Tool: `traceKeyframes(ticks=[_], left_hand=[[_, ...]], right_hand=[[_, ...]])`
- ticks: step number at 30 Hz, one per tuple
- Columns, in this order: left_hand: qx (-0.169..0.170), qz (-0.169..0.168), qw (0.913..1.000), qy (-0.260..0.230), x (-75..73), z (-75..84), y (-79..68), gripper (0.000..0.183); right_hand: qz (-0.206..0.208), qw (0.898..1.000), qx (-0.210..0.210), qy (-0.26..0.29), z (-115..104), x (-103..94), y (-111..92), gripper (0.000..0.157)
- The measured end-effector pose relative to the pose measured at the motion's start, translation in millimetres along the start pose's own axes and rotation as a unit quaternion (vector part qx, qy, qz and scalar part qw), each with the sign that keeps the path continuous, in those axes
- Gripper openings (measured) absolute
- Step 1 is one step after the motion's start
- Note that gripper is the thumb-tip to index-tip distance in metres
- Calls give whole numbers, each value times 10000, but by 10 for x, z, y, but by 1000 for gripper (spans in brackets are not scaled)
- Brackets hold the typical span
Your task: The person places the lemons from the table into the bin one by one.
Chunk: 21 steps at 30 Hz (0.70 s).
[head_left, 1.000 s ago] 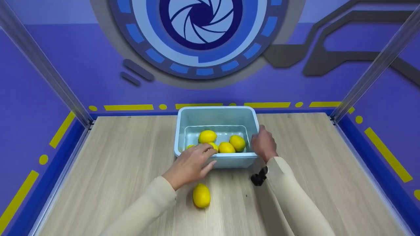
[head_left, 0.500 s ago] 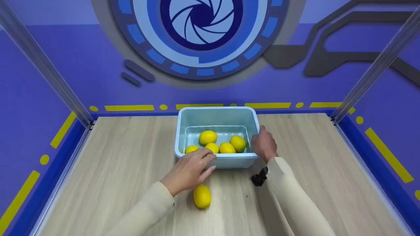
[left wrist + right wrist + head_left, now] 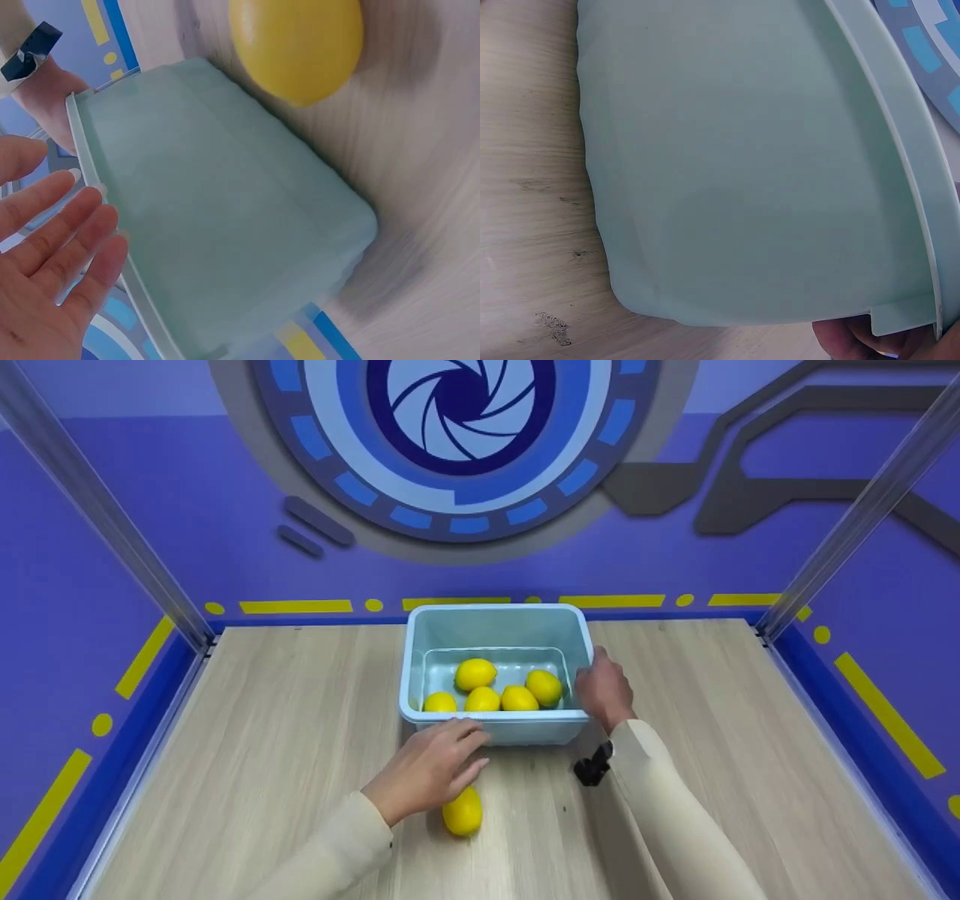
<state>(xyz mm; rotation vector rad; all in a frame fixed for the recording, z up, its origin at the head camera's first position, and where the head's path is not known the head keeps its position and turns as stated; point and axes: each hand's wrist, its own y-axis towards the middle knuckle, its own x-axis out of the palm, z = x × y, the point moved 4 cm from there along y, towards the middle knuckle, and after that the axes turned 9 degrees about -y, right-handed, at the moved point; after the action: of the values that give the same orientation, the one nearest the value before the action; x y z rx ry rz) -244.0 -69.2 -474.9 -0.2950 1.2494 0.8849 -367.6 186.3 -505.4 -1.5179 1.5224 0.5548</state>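
Observation:
A pale blue-green plastic bin (image 3: 529, 730) stands on the table with several lemons (image 3: 475, 674) on its floor. My right hand (image 3: 606, 690) grips the bin's right rim. In the right wrist view, fingers (image 3: 840, 339) are curled under that rim. My left hand (image 3: 427, 769) is just in front of the bin's near wall and holds nothing. The left wrist view shows its fingers (image 3: 56, 236) extended and relaxed near the rim. One loose lemon (image 3: 463, 814) lies on the table below my left hand, which partly covers its top in the head view.
The light wood table (image 3: 300, 697) meets a blue and purple printed wall (image 3: 480, 574) behind the bin. Metal posts (image 3: 847, 517) rise at the back corners. A small black device (image 3: 592, 765) sits at my right wrist.
My left hand has drawn back from over the bin's front rim toward the loose lemon, uncovering the lemons at the near side. My right hand and the bin have stayed put.

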Motion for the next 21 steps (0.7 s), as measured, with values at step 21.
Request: traceKeyframes(ticks=[21], left_hand=[[-243,-344,9990,-123,155,-68,-141,32]], right_hand=[[47,10000,12,30,-17,0,4,52]])
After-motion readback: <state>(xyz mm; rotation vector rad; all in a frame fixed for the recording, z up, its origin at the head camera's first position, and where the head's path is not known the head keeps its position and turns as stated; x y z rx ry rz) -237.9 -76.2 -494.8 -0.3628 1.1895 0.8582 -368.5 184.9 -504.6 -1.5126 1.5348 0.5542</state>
